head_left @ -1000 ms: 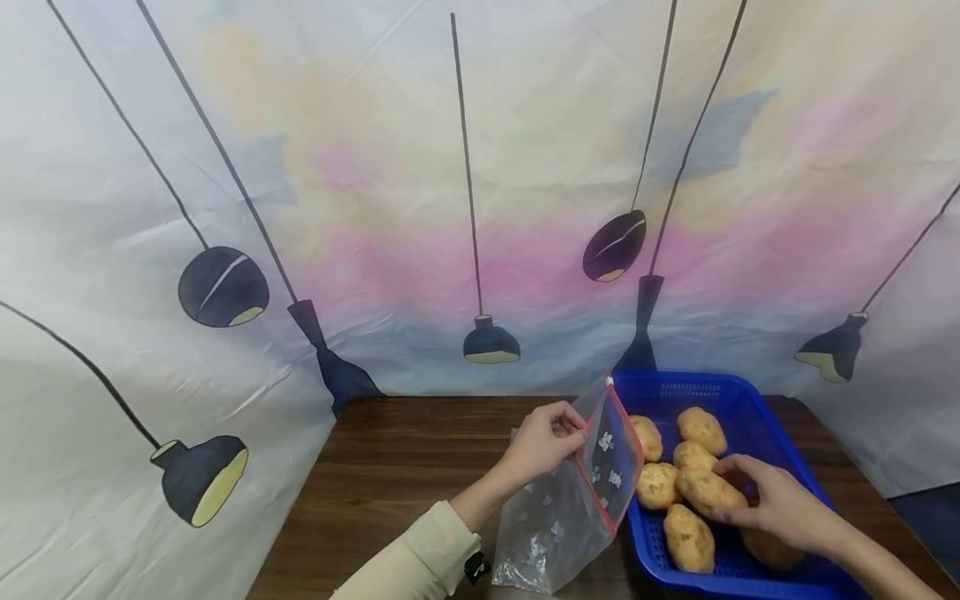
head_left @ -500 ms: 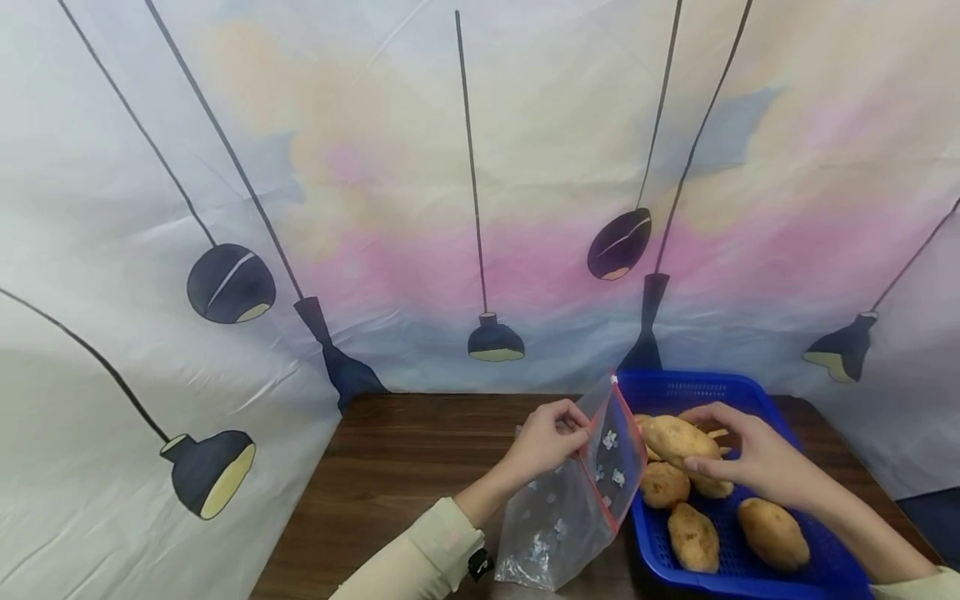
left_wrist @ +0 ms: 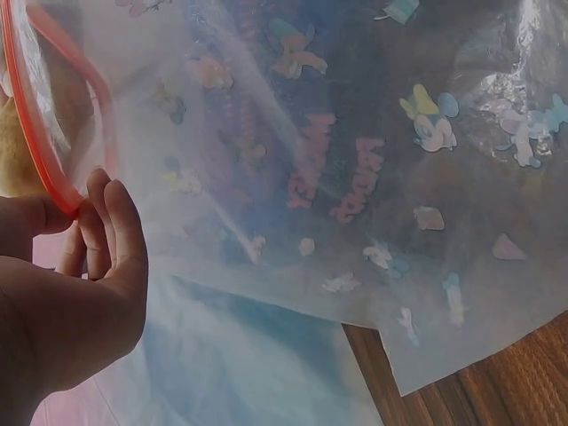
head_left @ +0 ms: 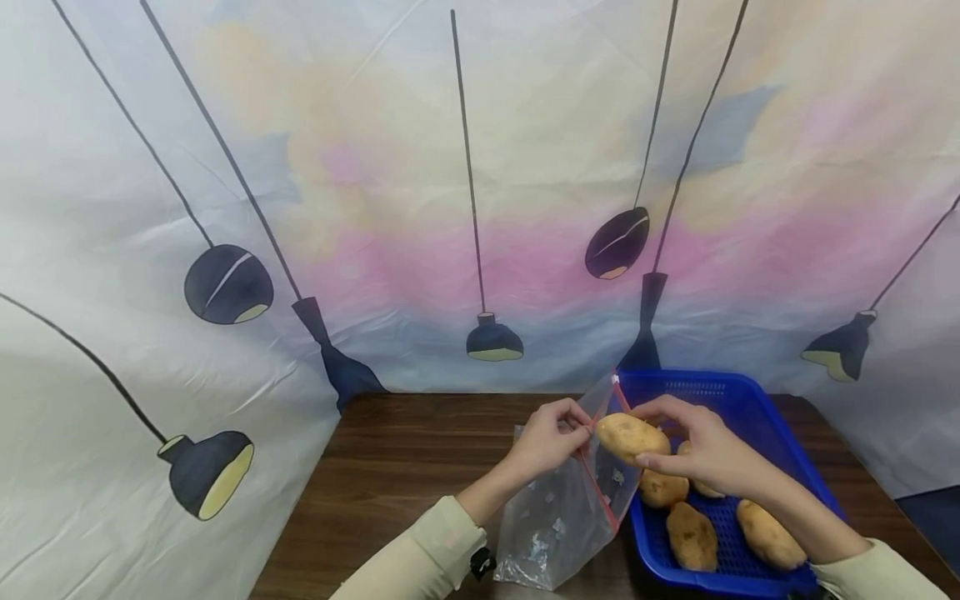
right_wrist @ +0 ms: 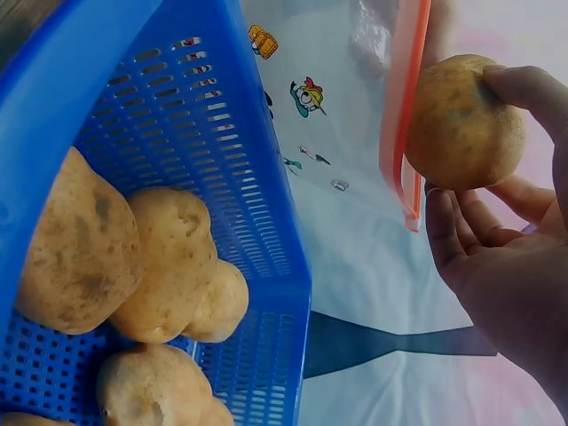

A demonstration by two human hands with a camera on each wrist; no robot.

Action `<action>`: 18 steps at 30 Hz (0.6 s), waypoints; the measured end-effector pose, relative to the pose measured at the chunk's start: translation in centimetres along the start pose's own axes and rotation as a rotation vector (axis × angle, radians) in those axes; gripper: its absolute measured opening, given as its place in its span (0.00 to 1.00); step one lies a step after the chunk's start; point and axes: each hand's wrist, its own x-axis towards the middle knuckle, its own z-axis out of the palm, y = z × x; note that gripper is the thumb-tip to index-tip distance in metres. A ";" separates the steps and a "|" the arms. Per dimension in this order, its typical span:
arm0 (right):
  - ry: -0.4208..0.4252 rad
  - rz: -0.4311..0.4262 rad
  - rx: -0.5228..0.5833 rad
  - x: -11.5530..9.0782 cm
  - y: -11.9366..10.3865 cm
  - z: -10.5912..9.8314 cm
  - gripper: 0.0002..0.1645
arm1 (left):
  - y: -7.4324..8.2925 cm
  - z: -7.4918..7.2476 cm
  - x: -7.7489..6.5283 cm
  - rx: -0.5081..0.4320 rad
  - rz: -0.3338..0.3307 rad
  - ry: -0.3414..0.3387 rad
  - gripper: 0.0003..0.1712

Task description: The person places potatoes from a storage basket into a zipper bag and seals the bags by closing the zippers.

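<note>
My left hand point(head_left: 549, 437) pinches the red-edged rim of a clear zip bag point(head_left: 551, 525) printed with small cartoon figures. In the left wrist view the bag point(left_wrist: 355, 177) spreads away from the thumb and fingers, its mouth parted. My right hand point(head_left: 701, 446) grips a potato point(head_left: 632, 438) right at that mouth. Seen from the right wrist, the held potato point(right_wrist: 466, 122) sits between thumb and fingers against the red zip edge point(right_wrist: 404, 115). Several more potatoes point(head_left: 692, 537) lie in a blue plastic basket point(head_left: 787, 433) beneath the right hand.
The basket, with perforated walls, stands on the right of a dark wooden table point(head_left: 390, 475), close beside the bag. Behind the table hangs a pastel cloth backdrop point(head_left: 390, 167) with pendant lamps on it.
My right hand has lifted a potato from the basket and carried it left to the bag's mouth. The left hand keeps its pinch on the bag rim, nearly unmoved.
</note>
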 end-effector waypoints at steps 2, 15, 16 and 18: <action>0.008 -0.011 -0.020 0.1 0.0 0.1 0.26 | -0.1 0.1 0.1 -0.002 -0.002 0.005 0.03; 0.018 -0.040 -0.060 0.2 -0.2 0.2 0.27 | 0.0 0.1 0.4 -0.022 -0.014 0.002 0.03; 0.015 -0.042 -0.062 0.1 -0.2 0.2 0.27 | 0.1 0.1 0.3 -0.023 -0.016 0.000 0.03; 0.014 -0.043 -0.055 0.1 -0.2 0.2 0.27 | 0.1 0.1 0.3 -0.021 -0.026 -0.005 0.03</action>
